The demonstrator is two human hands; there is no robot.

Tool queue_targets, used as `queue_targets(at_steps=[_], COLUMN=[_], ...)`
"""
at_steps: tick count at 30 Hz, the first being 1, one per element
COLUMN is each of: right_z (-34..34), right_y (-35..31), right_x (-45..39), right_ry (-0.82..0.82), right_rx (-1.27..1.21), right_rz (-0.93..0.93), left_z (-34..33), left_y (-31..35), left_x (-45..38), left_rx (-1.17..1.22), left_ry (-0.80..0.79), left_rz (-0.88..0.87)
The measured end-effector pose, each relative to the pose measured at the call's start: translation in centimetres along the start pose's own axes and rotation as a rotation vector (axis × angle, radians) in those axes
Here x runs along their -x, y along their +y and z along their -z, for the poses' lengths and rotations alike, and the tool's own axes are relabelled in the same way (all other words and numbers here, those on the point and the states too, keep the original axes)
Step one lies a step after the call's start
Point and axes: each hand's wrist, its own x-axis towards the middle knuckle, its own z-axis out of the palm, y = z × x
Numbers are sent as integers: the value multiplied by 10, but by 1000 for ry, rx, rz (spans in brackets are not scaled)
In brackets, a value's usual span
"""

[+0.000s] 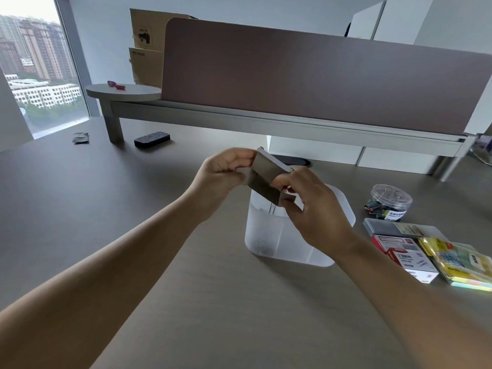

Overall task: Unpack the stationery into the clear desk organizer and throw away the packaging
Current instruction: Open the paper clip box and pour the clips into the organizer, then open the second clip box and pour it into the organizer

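Centre frame, both hands up over the organizer (290,235). Left hand (223,170) pinches the upper-left end of a small grey box (266,174); right hand (311,206) has fingers curled on its lower-right end, at what looks like the open flap. Box tilted, mouth down, directly above the organizer; thin metal bits, probably staples, poking out the bottom. Box looks like light thin card, crushes easily, so hold by the edges, not the faces. Contents are small, stiff and likely to scatter, so keep the mouth low inside the rim. Right of frame, on the desk (133,235): more packs (410,254), sticky notes (463,265), clip jar (388,202). Farther, upper left: black block (151,139)
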Motion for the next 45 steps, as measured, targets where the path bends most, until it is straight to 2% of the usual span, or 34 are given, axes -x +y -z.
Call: queue_targets(at_steps=[6, 9, 14, 17, 20, 25, 28, 32, 34, 37, 40, 45], right_z=[-1, 1, 14, 18, 19, 14, 16, 27, 29, 25, 21, 18], right_y=[0, 0, -6, -9, -12, -15, -17, -17, -17, -16, -12, 0], right_x=[0, -2, -14, -24, -32, -30, -18, 4, 17, 31, 38, 34], right_ry=[17, -3, -133, -94, -135, -208, -237, -305, -369, -371, -330, -311], right_rx=[71, 13, -404, -679, -727, -613, -467, -190, -2, 207, 233, 162], right_rz=[45, 9, -364, -444, -476, -495, -463, -417, -373, -315, -281, -241], left_z=[-1, -2, -4, -2, 0, 10, 20, 32, 35, 33, 34, 48], left_y=[2, 4, 19, 29, 34, 34, 31, 21, 11, -10, -27, -39], left_x=[0, 0, -2, -1, 4, 20, 32, 51, 60, 72, 79, 72], left_rx=[-32, -64, -176, -193, -219, -284, -189, -165, -227, -374, -631, -866], left_ry=[21, 30, 23, 22, 16, 80, 200, 298, 338, 380, 382, 403], left_rz=[-11, -23, -48, -51, -34, 103, 261, 295, 318, 345, 339, 351])
